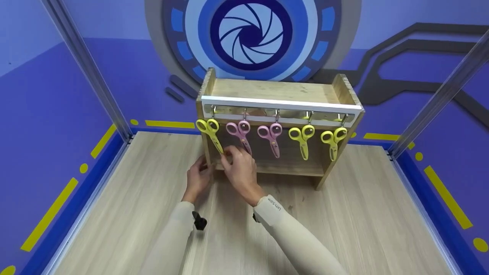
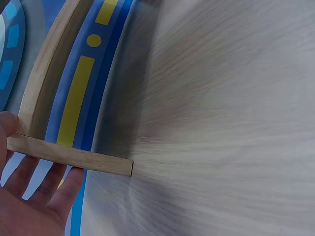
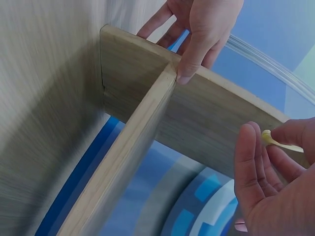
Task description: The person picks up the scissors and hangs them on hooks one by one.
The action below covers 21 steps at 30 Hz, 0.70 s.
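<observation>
Several pairs of scissors hang by their handle loops from hooks on a small wooden shelf (image 1: 275,90). My right hand (image 1: 243,172) holds the tip of the leftmost yellow scissors (image 1: 217,143) between thumb and fingers; the yellow tip (image 3: 266,135) shows there in the right wrist view. Beside it hang pink scissors (image 1: 241,133), their tip partly behind that hand. Lower down, my left hand (image 1: 198,178) grips the shelf's left side panel (image 3: 133,64), thumb at the front edge and fingers along the outer face.
Farther right hang second pink scissors (image 1: 273,137) and two yellow ones, the middle (image 1: 303,141) and the outermost (image 1: 333,143). A white rail (image 1: 282,102) carries the hooks. The shelf stands on a wood-grain tabletop (image 1: 366,221) against blue printed walls (image 1: 126,84) with metal corner posts.
</observation>
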Tool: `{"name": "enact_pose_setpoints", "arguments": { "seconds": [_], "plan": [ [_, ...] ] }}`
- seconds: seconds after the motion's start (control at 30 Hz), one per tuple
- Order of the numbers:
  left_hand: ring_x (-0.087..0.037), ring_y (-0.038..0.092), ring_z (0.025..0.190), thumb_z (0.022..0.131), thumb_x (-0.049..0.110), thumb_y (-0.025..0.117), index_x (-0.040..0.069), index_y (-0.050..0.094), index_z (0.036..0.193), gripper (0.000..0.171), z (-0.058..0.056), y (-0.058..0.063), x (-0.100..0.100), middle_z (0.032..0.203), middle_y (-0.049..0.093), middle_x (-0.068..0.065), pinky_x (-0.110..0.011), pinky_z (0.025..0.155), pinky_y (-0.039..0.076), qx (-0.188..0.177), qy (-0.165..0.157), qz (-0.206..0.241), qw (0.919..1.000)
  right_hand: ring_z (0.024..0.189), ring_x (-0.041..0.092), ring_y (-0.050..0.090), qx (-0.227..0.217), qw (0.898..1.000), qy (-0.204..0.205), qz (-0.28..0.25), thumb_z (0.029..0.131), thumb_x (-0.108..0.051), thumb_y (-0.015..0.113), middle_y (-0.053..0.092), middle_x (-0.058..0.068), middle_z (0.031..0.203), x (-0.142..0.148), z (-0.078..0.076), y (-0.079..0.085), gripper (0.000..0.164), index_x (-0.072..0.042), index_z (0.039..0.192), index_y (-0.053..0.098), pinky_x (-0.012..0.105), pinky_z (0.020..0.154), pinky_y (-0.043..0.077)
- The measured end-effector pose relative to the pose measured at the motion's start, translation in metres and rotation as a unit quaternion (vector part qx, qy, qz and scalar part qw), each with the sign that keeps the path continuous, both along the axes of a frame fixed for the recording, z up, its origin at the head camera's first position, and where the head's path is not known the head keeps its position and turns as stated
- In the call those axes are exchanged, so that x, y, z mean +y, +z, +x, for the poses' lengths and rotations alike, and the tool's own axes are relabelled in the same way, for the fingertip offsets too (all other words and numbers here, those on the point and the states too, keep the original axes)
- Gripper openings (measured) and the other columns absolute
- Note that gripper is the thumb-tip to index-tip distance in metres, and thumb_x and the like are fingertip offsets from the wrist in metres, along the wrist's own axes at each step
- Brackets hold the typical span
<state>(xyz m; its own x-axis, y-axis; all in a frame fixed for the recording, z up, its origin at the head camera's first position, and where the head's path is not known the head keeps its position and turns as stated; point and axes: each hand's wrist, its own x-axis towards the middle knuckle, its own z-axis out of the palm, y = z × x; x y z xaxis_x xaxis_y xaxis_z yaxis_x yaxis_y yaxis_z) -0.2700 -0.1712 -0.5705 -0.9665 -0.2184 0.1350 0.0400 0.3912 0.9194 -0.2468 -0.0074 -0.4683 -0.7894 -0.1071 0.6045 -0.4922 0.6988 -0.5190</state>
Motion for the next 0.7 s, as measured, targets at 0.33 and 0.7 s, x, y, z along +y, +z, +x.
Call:
{"name": "enact_pose_setpoints", "arguments": {
  "seconds": [0.33,0.7],
  "plan": [
    [-0.031,0.064,0.123,0.101,0.024,0.067,0.014,0.055,0.147,0.049,0.005,0.004,-0.001,0.143,0.061,-0.012,-0.049,0.100,0.054,-0.004,-0.007,-0.015,0.9999,0.077,0.019,0.068,-0.039,0.998,0.007,0.042,0.095,-0.029,0.074,0.071,0.003,0.099,0.013,0.015,0.007,0.026,-0.015,0.117,0.070,0.040,0.062,0.059],
    [-0.038,0.066,0.118,0.098,0.028,0.069,0.006,0.053,0.146,0.055,0.020,0.012,-0.014,0.136,0.065,-0.019,-0.056,0.098,0.053,0.016,-0.002,-0.170,0.9853,0.066,0.022,0.065,-0.047,0.991,0.044,0.121,0.094,-0.034,0.074,0.073,0.005,0.099,0.038,0.037,0.017,0.033,-0.015,0.121,0.069,0.037,0.051,0.053]
  ]
}}
